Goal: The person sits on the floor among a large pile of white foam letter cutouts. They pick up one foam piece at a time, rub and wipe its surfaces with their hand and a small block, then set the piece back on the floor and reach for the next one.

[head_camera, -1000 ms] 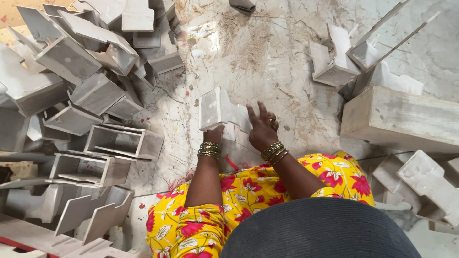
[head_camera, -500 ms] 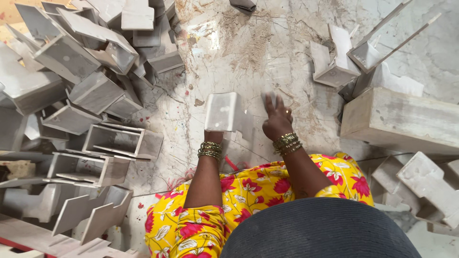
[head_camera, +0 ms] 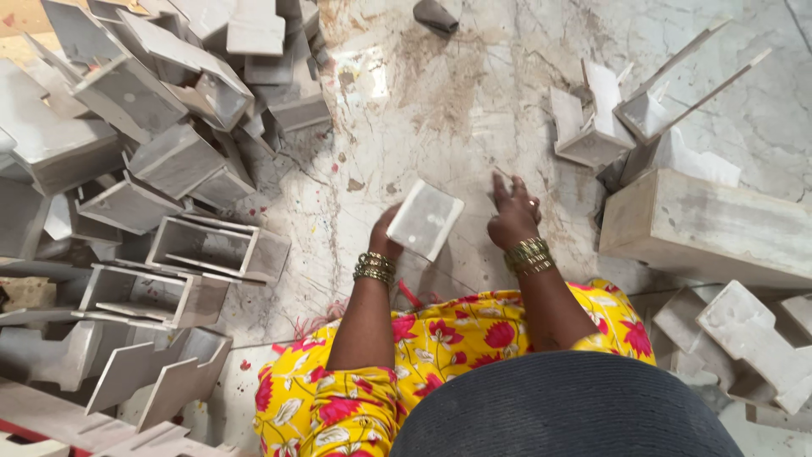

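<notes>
white slab | gold bangles | yellow dress, red flowers

A pale marble floor, streaked with brown stains, carries everything. A heap of grey open-sided boxes covers its left edge. At the right edge lie a long stone block, thin slabs and white moulded pieces. A small dark piece lies at the top edge.

A heap of grey open-sided stone boxes covers the left of the stained marble floor. On the right lies a long pale stone block, with upright thin stone slabs behind it and white chunky offcuts near the lower right corner.
</notes>
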`<state>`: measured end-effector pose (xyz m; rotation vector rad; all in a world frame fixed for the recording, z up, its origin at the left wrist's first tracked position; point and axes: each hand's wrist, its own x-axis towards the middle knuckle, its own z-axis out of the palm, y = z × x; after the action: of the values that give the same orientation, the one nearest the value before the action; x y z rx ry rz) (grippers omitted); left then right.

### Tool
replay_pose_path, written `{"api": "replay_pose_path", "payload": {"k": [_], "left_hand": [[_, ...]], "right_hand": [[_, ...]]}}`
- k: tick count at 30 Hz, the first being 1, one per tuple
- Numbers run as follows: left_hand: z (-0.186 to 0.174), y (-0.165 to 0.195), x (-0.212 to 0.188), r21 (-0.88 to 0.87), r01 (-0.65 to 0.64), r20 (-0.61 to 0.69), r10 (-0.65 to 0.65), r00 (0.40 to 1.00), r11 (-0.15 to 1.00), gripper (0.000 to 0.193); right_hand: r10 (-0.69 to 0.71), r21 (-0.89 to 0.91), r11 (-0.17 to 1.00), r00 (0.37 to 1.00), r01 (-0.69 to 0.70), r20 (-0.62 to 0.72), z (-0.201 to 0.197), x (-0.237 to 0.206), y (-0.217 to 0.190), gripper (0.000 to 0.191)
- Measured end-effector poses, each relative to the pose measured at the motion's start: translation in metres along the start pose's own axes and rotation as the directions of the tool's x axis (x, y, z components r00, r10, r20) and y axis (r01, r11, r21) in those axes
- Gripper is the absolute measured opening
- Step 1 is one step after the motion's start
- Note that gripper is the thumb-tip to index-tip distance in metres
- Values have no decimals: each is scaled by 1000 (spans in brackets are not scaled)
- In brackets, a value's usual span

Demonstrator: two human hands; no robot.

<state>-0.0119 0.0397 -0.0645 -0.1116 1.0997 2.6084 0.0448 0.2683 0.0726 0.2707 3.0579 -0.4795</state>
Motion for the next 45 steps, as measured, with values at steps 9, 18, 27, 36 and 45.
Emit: {"api": "replay_pose_path", "payload": {"k": [9,18,27,36,45], "left_hand": [[22,8,-11,-126,195,282,-153,947,973,33],[22,-2,-21,587,-454,365,282,887,670,39],[44,27,-73,964,134,-176,174,969,229,74],[37,47,-116,862,177,-286,168,943,474,69],[53,65,-154,841,134,-262,178,948,524,106]], "right_hand": [[-753,-29,656,651,754,-100,29,-71,-58,71],[-346,128,927,935,354,-83,-1,-16,-21,65],[-287,545,808,957,222,35,29,-22,26,61],[-102,750,659,980,-60,168,40,-55,11,64],[-301,866,497,946,50,117,64,-92,-33,70]]}}
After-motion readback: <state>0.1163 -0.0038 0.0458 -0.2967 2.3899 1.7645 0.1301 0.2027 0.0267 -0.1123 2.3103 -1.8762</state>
